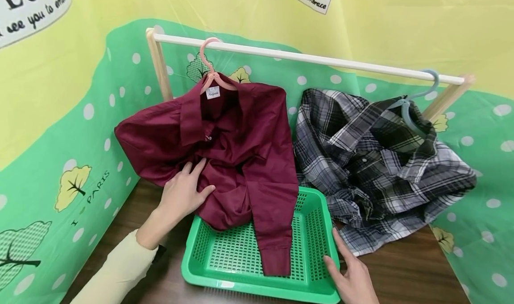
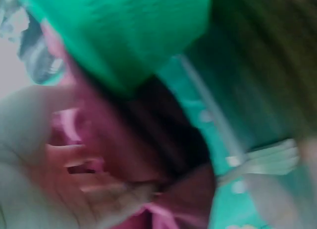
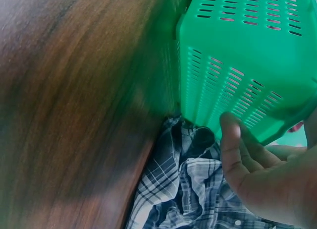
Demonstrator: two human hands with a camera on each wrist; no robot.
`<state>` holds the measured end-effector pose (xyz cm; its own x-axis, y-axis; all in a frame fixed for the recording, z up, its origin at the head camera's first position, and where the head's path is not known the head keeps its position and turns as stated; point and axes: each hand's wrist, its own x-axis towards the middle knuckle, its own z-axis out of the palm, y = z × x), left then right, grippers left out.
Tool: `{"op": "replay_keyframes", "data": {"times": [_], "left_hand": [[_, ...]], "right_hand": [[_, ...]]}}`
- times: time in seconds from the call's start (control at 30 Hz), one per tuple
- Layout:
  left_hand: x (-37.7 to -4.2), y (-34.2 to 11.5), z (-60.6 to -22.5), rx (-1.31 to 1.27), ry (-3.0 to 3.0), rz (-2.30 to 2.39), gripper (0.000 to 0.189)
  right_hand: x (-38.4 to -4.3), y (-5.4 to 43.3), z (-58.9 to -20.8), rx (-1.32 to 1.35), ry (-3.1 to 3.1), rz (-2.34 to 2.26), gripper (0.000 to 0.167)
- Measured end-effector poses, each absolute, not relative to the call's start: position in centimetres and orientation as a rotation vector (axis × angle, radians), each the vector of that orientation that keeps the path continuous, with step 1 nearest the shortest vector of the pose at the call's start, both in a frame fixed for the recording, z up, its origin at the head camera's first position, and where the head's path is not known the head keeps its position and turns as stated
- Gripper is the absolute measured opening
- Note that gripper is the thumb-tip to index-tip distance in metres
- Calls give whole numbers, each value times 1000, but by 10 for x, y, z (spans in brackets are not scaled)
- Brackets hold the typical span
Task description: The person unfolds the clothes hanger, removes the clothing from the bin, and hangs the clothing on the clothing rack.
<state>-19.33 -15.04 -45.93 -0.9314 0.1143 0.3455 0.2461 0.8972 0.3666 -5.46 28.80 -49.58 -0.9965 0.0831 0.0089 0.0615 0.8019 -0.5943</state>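
A maroon shirt [image 1: 271, 161] hangs on a pink hanger [image 1: 205, 56], its long sleeve trailing into a green plastic basket [image 1: 225, 284]. My left hand [image 1: 184, 190] touches the front of this shirt, fingers extended and thumb spread; the left wrist view is blurred. At the basket's right side is my right hand [image 1: 353, 273], thumb over the rim and fingers along the outer wall. The right wrist view shows those fingers [image 3: 233, 144] against the slotted side. A black-and-white plaid shirt [image 1: 361, 179] hangs on a blue hanger [image 1: 431, 79] beyond the right hand.
A white rail [image 1: 305, 59] with wooden end posts [image 1: 158, 65] spans the back and carries both hangers. The basket stands on a dark wooden table [image 1: 413, 268]. Behind and beside the rack is a green and yellow printed cloth [image 1: 92, 85].
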Motion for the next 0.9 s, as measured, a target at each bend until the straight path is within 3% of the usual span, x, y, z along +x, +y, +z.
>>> {"op": "replay_keyframes", "data": {"times": [0.17, 0.3, 0.57, 0.7, 0.9], "left_hand": [[-165, -138, -437, -231, -2671, -523, 71], [-157, -130, -433, -459, -2537, -660, 69], [-161, -125, -450, -1004, -2692, -1181, 94], [-168, -126, -463, -1138, -2789, -1214, 101], [-173, -127, -468, -1149, -2831, -1131, 98]], "right_hand": [[-55, 288, -496, -128, -2955, 999, 77], [-55, 288, -496, -136, -2965, 983, 78], [-55, 289, -496, -152, -2979, 974, 79], [-54, 289, -496, -149, -2976, 971, 79], [-53, 289, -496, -126, -2960, 945, 78]]}}
